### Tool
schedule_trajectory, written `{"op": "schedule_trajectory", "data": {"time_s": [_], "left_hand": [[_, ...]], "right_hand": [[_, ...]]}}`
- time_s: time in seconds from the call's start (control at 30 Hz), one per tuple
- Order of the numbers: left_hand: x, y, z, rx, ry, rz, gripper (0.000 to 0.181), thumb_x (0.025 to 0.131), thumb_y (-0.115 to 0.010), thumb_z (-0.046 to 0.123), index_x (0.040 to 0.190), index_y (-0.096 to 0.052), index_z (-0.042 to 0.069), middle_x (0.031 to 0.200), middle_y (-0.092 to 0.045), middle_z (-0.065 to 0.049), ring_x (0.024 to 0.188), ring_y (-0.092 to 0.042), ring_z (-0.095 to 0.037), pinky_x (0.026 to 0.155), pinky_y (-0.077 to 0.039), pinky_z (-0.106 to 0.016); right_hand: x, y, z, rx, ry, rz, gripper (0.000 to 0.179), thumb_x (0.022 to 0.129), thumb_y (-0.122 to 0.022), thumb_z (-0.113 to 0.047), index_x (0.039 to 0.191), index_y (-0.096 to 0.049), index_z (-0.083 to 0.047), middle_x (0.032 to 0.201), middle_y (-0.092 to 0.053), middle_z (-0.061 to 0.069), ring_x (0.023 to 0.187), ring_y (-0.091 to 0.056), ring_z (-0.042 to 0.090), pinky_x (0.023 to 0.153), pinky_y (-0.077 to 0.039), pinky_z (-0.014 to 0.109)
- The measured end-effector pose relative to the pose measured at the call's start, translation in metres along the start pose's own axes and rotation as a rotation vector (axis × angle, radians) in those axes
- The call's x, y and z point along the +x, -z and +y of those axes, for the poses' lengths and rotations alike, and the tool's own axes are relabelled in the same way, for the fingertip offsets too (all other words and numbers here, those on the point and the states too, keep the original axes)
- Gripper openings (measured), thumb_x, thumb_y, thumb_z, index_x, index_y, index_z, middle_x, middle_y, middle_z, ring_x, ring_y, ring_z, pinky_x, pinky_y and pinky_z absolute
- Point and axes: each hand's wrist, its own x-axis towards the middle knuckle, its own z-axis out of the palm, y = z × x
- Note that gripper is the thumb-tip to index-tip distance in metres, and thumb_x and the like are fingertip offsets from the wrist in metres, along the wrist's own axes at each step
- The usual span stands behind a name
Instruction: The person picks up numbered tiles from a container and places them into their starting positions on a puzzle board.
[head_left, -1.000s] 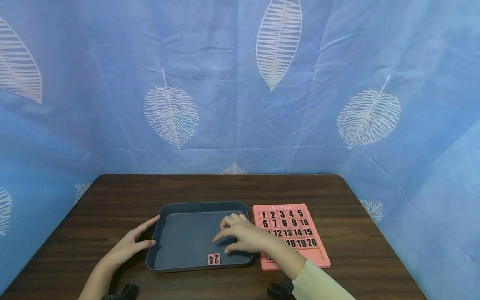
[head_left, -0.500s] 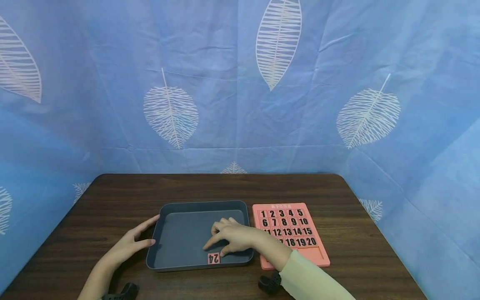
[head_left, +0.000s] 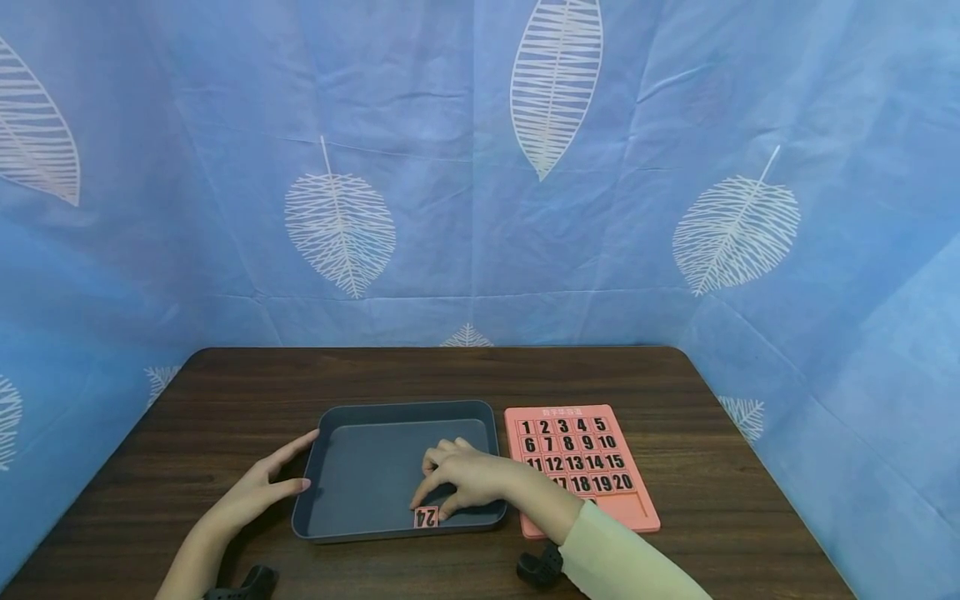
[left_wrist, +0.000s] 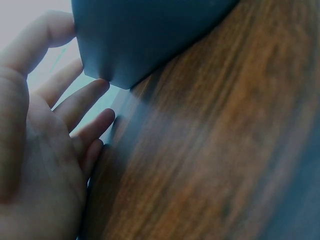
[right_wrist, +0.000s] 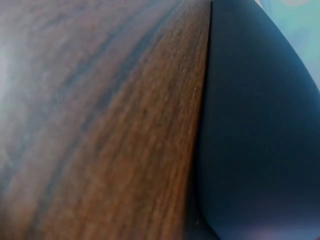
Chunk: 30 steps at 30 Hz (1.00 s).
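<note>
In the head view, a dark blue-grey tray [head_left: 367, 462] lies on the wooden table, holding one pink square tile [head_left: 426, 517] printed with 24, upside down from here. My right hand [head_left: 467, 475] reaches into the tray and pinches this tile, index finger at its left edge and thumb at its right. Fingers spread, my left hand [head_left: 258, 492] touches the tray's left side; in the left wrist view its fingertips meet the tray's outer wall [left_wrist: 145, 40]. The right wrist view has only the tray's outside [right_wrist: 255, 120] and the table, with the hand out of frame.
Right of the tray lies a pink number board [head_left: 628, 510] with rows of numbered tiles, its lower left part hidden by my right forearm. The dark wooden table [head_left: 720, 500] ends at a blue leaf-patterned cloth [head_left: 435, 233] behind.
My right hand has moved left and down inside the tray, and its finger and thumb have closed on the 24 tile, which shifted slightly left. The left hand has stayed put.
</note>
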Motion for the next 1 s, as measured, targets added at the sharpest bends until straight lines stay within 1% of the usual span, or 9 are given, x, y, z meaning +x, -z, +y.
{"op": "schedule_trajectory", "data": {"time_s": [0.13,0.27,0.33,0.47,0.7,0.9,1.0], "left_hand": [[0.000,0.000,0.001,0.006,0.005,0.002,0.065,0.095,-0.060,0.016,0.152,-0.029,0.013,0.155,-0.019,-0.018,0.137,-0.006,-0.052,0.089,-0.012,-0.081],[-0.001,0.000,0.002,0.006,0.010,-0.002,0.065,0.095,-0.060,0.016,0.152,-0.029,0.012,0.155,-0.018,-0.020,0.137,-0.005,-0.052,0.090,-0.011,-0.080],[0.000,0.000,0.002,0.000,0.017,-0.002,0.066,0.095,-0.060,0.017,0.152,-0.029,0.013,0.155,-0.017,-0.020,0.138,-0.005,-0.051,0.091,-0.011,-0.080],[0.001,0.000,0.002,0.000,0.026,0.006,0.066,0.094,-0.061,0.018,0.152,-0.029,0.013,0.155,-0.018,-0.019,0.138,-0.006,-0.050,0.093,-0.010,-0.079],[0.000,0.000,0.004,0.008,0.028,0.012,0.066,0.094,-0.062,0.017,0.151,-0.030,0.012,0.155,-0.020,-0.019,0.137,-0.007,-0.051,0.091,-0.012,-0.080],[0.000,-0.001,0.006,0.001,0.029,0.011,0.066,0.094,-0.061,0.016,0.151,-0.030,0.011,0.155,-0.020,-0.019,0.137,-0.007,-0.051,0.091,-0.015,-0.079],[0.000,-0.001,0.007,0.001,0.033,0.011,0.066,0.094,-0.061,0.017,0.151,-0.029,0.011,0.155,-0.020,-0.019,0.137,-0.007,-0.052,0.091,-0.015,-0.079]], "right_hand": [[-0.002,0.001,0.000,-0.017,-0.007,0.022,0.038,0.078,-0.074,-0.043,0.115,-0.069,-0.039,0.098,-0.042,-0.015,0.084,-0.029,0.006,0.073,-0.021,0.023],[-0.007,0.003,-0.001,-0.040,-0.023,0.067,0.037,0.075,-0.076,-0.045,0.111,-0.071,-0.038,0.097,-0.043,-0.014,0.085,-0.030,0.007,0.074,-0.022,0.024],[-0.010,0.005,-0.002,-0.046,-0.050,0.095,0.036,0.074,-0.076,-0.046,0.109,-0.071,-0.039,0.095,-0.042,-0.014,0.085,-0.030,0.007,0.074,-0.023,0.025],[-0.020,0.011,-0.006,-0.026,-0.138,0.154,0.034,0.074,-0.076,-0.047,0.107,-0.072,-0.039,0.092,-0.039,-0.015,0.087,-0.031,0.006,0.076,-0.025,0.027],[-0.048,0.017,-0.013,0.043,-0.274,0.311,0.032,0.072,-0.081,-0.044,0.101,-0.074,-0.034,0.092,-0.038,-0.014,0.086,-0.031,0.009,0.074,-0.026,0.030],[-0.074,0.012,-0.015,0.092,-0.379,0.464,0.033,0.068,-0.085,-0.039,0.097,-0.075,-0.029,0.092,-0.039,-0.014,0.085,-0.032,0.011,0.076,-0.027,0.037],[-0.087,0.009,-0.016,0.111,-0.434,0.547,0.033,0.065,-0.087,-0.035,0.094,-0.075,-0.027,0.090,-0.043,-0.012,0.085,-0.035,0.011,0.078,-0.028,0.041]]}}
